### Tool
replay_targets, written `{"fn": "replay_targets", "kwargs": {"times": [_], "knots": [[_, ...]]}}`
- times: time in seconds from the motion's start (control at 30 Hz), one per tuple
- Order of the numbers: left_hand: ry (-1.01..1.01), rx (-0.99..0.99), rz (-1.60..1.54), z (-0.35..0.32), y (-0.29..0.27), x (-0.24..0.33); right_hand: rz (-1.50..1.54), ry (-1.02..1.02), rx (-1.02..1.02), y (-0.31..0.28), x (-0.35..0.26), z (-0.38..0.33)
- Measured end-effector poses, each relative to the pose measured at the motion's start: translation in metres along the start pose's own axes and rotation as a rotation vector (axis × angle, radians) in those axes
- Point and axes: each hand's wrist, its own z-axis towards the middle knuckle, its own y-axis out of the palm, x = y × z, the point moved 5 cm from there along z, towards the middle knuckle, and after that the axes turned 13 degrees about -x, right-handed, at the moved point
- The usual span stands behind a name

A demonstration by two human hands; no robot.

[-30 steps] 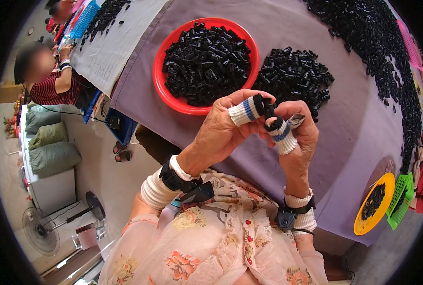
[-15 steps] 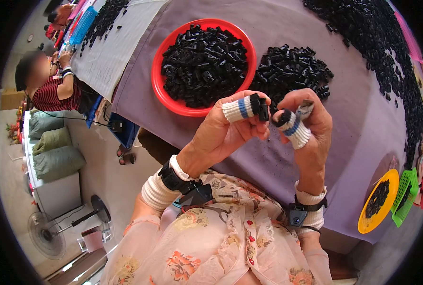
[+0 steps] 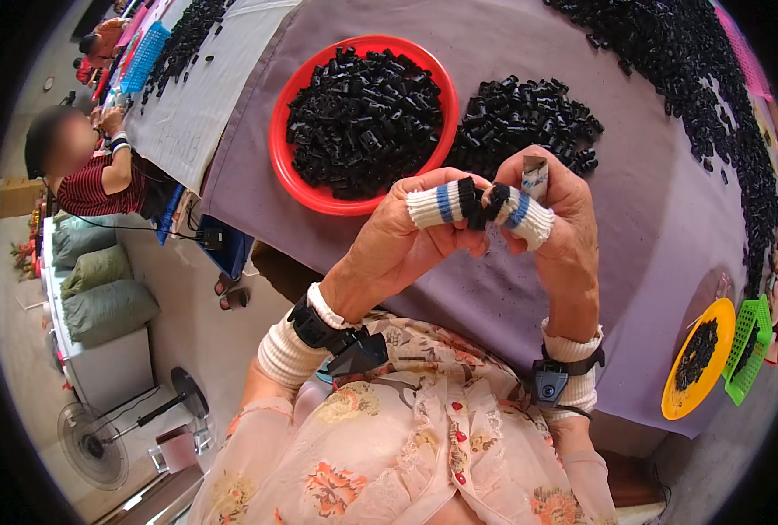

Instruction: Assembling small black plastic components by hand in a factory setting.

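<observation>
Over the near side of the table, my left hand [image 3: 399,229] is closed on a small black plastic part [image 3: 476,217], mostly hidden by the fingers. My right hand [image 3: 566,214] has come right up to it, thumb and fingers pinched together; what lies between them is hidden. White knitted finger covers with blue stripes and dark tips are on both hands, and a strip of tape is wrapped round a right finger. Beyond the hands is a red basin [image 3: 277,144] full of similar black parts, with a loose pile of black parts [image 3: 529,122] beside it.
A long heap of black parts [image 3: 669,70] runs along the far right. At the right edge stand a yellow plate [image 3: 715,348] and a green basket [image 3: 750,346]. A person in a striped top [image 3: 100,185] sits at the left table. A fan [image 3: 94,444] is on the floor.
My right hand has moved left and closed up to my left hand, so their covered fingertips now meet at the black part. The view has shifted slightly.
</observation>
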Motion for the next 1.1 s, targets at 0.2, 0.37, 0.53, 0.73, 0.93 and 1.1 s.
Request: {"fn": "replay_targets", "kwargs": {"times": [0.2,0.37,0.53,0.73,0.93,1.1], "knots": [[0.007,-0.012,-0.061,0.000,-0.005,-0.001,0.028,0.013,0.033,-0.004,0.009,0.001],[0.025,0.007,-0.051,0.003,0.001,0.003,-0.080,-0.066,0.114,-0.007,0.004,-0.005],[0.043,0.123,0.004,0.002,-0.001,0.002,-0.493,-0.265,0.076,0.006,-0.009,-0.010],[0.086,0.126,0.100,0.000,0.001,0.009,-0.601,-0.261,0.101,0.007,-0.008,-0.014],[0.068,0.097,0.131,0.001,0.001,0.010,-0.369,-0.139,0.109,0.006,-0.003,-0.016],[0.032,0.027,0.181,0.005,0.001,0.011,0.356,-0.043,-0.044,0.010,0.020,-0.014]]}}
